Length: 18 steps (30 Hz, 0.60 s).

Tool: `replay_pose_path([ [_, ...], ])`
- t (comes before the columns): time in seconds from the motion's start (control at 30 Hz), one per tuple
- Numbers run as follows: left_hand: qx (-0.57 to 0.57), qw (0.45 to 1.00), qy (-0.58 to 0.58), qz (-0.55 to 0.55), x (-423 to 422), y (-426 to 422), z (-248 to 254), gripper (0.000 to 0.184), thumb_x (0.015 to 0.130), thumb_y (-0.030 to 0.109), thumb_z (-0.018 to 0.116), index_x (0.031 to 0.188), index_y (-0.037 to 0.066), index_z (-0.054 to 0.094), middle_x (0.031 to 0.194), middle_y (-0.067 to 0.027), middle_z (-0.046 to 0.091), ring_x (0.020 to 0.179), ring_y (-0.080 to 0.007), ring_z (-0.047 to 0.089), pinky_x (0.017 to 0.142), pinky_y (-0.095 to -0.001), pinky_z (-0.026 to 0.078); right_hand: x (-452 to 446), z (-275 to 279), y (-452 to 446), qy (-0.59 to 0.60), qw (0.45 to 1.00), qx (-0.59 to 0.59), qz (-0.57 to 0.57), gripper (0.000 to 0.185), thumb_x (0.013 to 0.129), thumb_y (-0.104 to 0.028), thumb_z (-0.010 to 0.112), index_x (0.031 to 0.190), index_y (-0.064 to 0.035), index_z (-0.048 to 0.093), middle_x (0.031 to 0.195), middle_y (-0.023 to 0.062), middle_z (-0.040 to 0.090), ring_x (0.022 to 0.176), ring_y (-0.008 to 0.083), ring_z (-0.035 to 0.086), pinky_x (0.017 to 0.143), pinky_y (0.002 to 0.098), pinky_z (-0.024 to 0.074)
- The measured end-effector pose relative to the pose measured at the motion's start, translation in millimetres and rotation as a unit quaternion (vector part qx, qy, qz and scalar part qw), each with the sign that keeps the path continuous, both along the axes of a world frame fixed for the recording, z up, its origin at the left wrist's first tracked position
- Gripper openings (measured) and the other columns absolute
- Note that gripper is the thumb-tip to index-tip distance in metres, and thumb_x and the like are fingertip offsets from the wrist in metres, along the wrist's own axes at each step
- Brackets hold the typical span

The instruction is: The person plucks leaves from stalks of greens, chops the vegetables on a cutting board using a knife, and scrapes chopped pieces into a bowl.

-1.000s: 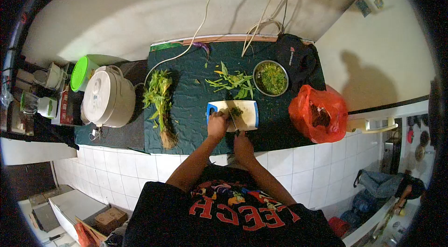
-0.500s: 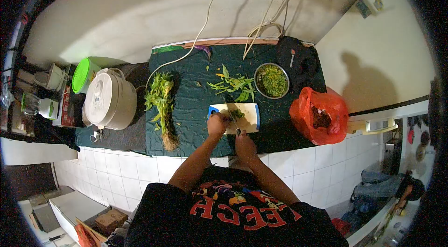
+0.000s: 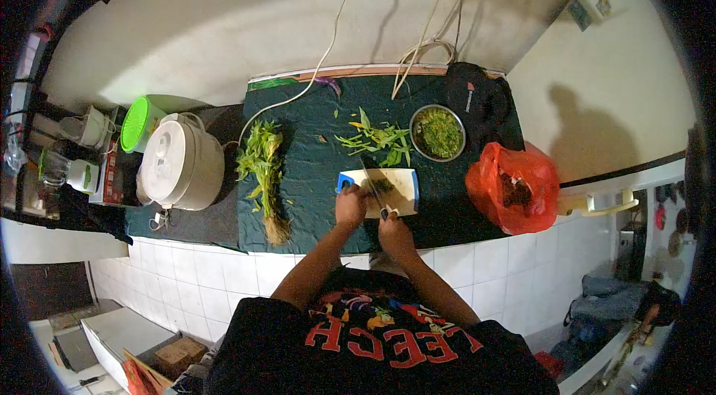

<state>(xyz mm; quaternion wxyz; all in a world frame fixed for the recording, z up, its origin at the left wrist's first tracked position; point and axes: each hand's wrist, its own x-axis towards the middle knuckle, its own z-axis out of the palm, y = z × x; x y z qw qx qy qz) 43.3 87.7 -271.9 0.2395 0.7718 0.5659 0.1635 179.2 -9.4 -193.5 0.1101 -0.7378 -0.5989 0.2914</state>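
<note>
My right hand [image 3: 395,235] is wrapped round the handle of a knife [image 3: 371,182], whose blade points away from me across a white cutting board [image 3: 405,193] with blue ends. Chopped greens [image 3: 382,185] lie on the board beside the blade. At the board's left side, my left hand [image 3: 350,205] is closed, its curled fingers holding leafy greens against the board; most of what they grip is hidden. Beyond the board lie loose green stems and leaves [image 3: 382,140]. A metal bowl [image 3: 412,143] full of chopped greens stands behind the board to the right.
A rooted bunch of greens [image 3: 262,167] lies on the dark green cloth [image 3: 313,193] to the left. Farther left are a white rice cooker [image 3: 183,164] and a green-lidded container [image 3: 134,124]. A red plastic bag [image 3: 492,190] sits at right, near a black bag [image 3: 481,96].
The view has shifted slightly, moving everything a little right and down. Both hands stay at the board, the knife still in my right hand.
</note>
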Motion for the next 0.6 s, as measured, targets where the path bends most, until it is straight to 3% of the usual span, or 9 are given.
replay_pose_path([
  [0.23,0.025,0.999,0.019,-0.024,2,-11,14,0.019,0.082,0.018,0.063,0.098,0.012,0.071,0.102,-0.0052,0.062,0.099,-0.0306,0.056,0.086,-0.0438,0.043,-2,-26,-11,0.016,0.997,-0.042,-0.055,0.038,0.098,-0.031,0.048,0.105,0.0068,0.048,0.079,0.0283,0.065,0.076,0.0444,0.067,0.068,0.0532,0.0542],
  [0.3,0.048,0.998,0.015,-0.036,-2,-16,13,0.019,0.082,0.017,0.063,0.098,0.012,0.071,0.101,-0.0054,0.062,0.098,-0.0308,0.056,0.086,-0.0441,0.043,0,-20,-1,0.008,0.999,0.041,-0.010,0.039,0.098,-0.031,0.047,0.108,0.0069,0.047,0.080,0.0283,0.066,0.075,0.0449,0.067,0.068,0.0550,0.0536],
  [0.37,0.073,0.996,0.010,-0.046,-5,-15,7,0.018,0.083,0.016,0.063,0.098,0.011,0.071,0.100,-0.0057,0.062,0.098,-0.0309,0.056,0.086,-0.0444,0.043,1,-6,0,-0.004,0.999,0.044,0.010,0.039,0.098,-0.031,0.047,0.109,0.0068,0.046,0.080,0.0281,0.066,0.075,0.0445,0.067,0.067,0.0548,0.0538],
  [0.43,0.059,0.996,-0.050,-0.047,-9,-18,6,0.018,0.084,0.015,0.063,0.099,0.010,0.072,0.100,-0.0063,0.063,0.098,-0.0303,0.055,0.087,-0.0443,0.043,-4,-4,-5,-0.014,0.999,0.041,0.031,0.039,0.098,-0.031,0.048,0.110,0.0067,0.045,0.080,0.0279,0.066,0.074,0.0440,0.067,0.066,0.0546,0.0540],
  [0.5,0.023,0.995,-0.095,-0.026,-9,-17,3,0.018,0.083,0.014,0.064,0.098,0.009,0.072,0.097,-0.0074,0.063,0.097,-0.0309,0.056,0.086,-0.0442,0.043,-11,-16,-10,0.022,0.996,-0.062,-0.067,0.038,0.098,-0.030,0.049,0.109,0.0069,0.046,0.079,0.0274,0.065,0.074,0.0439,0.067,0.065,0.0528,0.0547],
  [0.6,0.003,0.991,-0.132,-0.006,-7,-16,-1,0.016,0.082,0.013,0.065,0.095,0.009,0.073,0.092,-0.0102,0.065,0.094,-0.0328,0.058,0.084,-0.0441,0.045,-10,-33,-15,0.023,0.997,-0.027,-0.062,0.039,0.098,-0.030,0.049,0.110,0.0072,0.045,0.079,0.0275,0.066,0.074,0.0445,0.067,0.065,0.0527,0.0549],
])
